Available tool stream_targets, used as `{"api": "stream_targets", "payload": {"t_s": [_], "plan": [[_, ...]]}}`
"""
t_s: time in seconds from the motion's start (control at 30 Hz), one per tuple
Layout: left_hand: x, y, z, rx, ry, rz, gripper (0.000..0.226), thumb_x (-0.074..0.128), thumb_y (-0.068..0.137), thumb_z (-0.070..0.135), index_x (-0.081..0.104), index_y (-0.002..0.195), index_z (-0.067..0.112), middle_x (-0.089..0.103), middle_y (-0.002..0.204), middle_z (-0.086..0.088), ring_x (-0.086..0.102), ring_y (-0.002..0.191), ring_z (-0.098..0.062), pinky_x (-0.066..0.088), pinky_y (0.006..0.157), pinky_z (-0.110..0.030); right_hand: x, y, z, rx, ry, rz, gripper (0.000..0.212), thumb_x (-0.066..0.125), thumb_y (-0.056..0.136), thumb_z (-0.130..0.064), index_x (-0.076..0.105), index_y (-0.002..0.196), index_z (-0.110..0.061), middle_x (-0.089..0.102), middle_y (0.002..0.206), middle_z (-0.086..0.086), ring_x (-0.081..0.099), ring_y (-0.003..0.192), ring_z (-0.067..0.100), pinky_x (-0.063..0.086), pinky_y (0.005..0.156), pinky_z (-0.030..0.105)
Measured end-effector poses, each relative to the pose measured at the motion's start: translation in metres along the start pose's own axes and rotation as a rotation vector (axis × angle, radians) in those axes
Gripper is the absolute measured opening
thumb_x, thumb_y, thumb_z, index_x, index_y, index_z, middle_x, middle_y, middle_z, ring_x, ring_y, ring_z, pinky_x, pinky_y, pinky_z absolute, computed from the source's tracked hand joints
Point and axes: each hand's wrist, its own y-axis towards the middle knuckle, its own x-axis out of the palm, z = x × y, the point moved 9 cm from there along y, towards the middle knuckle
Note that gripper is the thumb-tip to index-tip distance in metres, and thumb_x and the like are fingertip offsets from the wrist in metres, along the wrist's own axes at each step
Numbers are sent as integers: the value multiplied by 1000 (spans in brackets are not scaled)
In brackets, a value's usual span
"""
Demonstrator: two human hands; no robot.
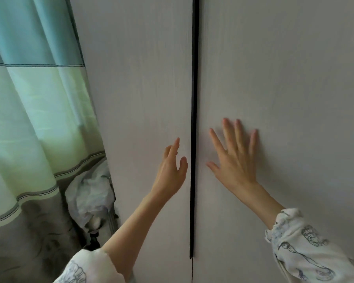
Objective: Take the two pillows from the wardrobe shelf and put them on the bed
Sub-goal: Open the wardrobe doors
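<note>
Two pale wood-grain wardrobe doors fill the view, the left door (143, 88) and the right door (278, 82), both closed with a black vertical strip (194, 119) between them. My left hand (171, 172) is raised at the left door's inner edge, fingers apart and empty. My right hand (234, 158) lies flat with spread fingers on the right door, just beside the strip. The pillows, the shelf and the bed are hidden from view.
A teal, pale green and grey curtain (29, 119) hangs to the left of the wardrobe. A crumpled white plastic bag (90, 193) sits in the gap between the curtain and the wardrobe's side.
</note>
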Motion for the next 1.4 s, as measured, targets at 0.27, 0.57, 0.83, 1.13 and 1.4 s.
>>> {"api": "stream_targets", "payload": {"t_s": [0.27, 0.57, 0.83, 1.13, 1.4], "plan": [[27, 30, 3, 77, -94, -216, 71, 45, 92, 14, 4, 148, 19, 31, 123, 0, 43, 101, -11, 36, 86, -20, 16, 7, -4, 109, -287, -66, 104, 80, 56, -49, 28, 144, -27, 17, 154, 16, 10, 141, 41, 4, 103, 71], [23, 26, -1, -42, -291, -315, 68, 40, 88, 11, 14, 146, 35, 37, 118, 1, 45, 102, -13, 41, 95, -34, 12, 6, -6, 181, -329, -212, 97, 76, 64, -46, 23, 145, -32, 9, 156, 11, 5, 141, 40, 4, 104, 70], [-22, -27, -4, -42, -303, -218, 69, 36, 89, 6, 16, 144, 43, 39, 114, 9, 47, 103, -2, 40, 74, -5, 5, -17, -36, 325, 380, -322, 53, 49, 93, -20, 31, 143, -25, 15, 156, 7, 14, 142, 29, 19, 111, 44], [-103, -86, -1, -91, -387, -185, 66, 37, 89, 0, 27, 143, 36, 50, 118, -13, 54, 110, -27, 44, 97, -52, -25, -59, -149, 535, 1407, -507, 46, 34, 99, -15, 30, 142, -33, 53, 117, -14, 49, 117, 11, 42, 96, 27], [-190, -135, -22, -136, -469, -128, 59, 42, 77, 26, 39, 133, 45, 56, 113, -9, 57, 111, -25, 46, 96, -50, -64, -78, -236, 452, 1561, -653, 43, 33, 101, -16, 37, 139, -34, 51, 129, -14, 48, 120, 6, 50, 86, 27]]}}
